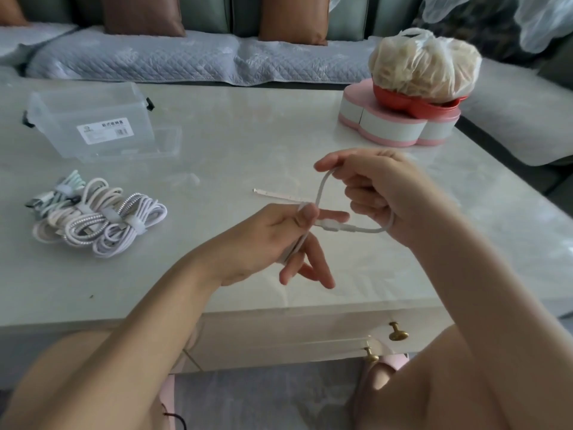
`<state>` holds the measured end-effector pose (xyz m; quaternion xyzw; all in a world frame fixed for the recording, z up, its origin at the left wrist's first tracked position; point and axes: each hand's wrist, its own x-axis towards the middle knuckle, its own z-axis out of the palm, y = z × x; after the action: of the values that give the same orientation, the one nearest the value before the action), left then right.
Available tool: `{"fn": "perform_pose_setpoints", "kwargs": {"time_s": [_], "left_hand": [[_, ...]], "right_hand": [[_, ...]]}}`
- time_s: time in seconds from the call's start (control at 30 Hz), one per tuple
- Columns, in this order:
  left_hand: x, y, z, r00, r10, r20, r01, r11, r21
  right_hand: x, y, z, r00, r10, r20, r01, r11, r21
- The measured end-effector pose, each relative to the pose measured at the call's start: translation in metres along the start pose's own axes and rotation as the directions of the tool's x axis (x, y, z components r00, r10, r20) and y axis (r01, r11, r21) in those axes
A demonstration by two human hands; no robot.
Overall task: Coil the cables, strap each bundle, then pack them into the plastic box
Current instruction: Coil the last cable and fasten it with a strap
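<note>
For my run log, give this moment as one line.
step: coiling | left hand: pinches cable | right hand: holds cable loop | bundles: on table

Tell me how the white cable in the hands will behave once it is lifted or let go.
Probably floppy: the white cable bends in a tight loop between the left hand and right hand. Likely light, since a few fingers hold it. It may spring open if released: no strap shows on it, unlike the strapped bundles.

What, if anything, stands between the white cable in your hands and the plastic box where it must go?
Nothing visible does. Bare table separates the white cable from the plastic box at the far left. The strapped bundles lie nearer the person than the box, off the direct line.
</note>
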<state>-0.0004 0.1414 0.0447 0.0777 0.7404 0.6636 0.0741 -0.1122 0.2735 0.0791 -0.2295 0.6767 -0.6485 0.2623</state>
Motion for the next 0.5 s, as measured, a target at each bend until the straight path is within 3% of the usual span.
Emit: {"fn": "perform_pose_setpoints", "kwargs": {"time_s": [0.13,0.37,0.5], "left_hand": [[-0.002,0.001,-0.006,0.996,0.049,0.068,-0.038,0.987,-0.156],[-0.009,-0.001,-0.018,0.955,0.176,0.240,-0.091,0.940,-0.329],[-0.014,0.000,-0.024,0.966,0.221,0.133,-0.137,0.877,-0.460]], "right_hand": [[0.001,0.000,-0.002,0.994,0.077,0.071,-0.081,0.995,0.052],[0.000,0.000,-0.002,0.937,0.165,0.307,-0.172,0.985,-0.005],[-0.001,0.000,0.004,0.917,0.161,0.366,-0.166,0.986,-0.019]]}}
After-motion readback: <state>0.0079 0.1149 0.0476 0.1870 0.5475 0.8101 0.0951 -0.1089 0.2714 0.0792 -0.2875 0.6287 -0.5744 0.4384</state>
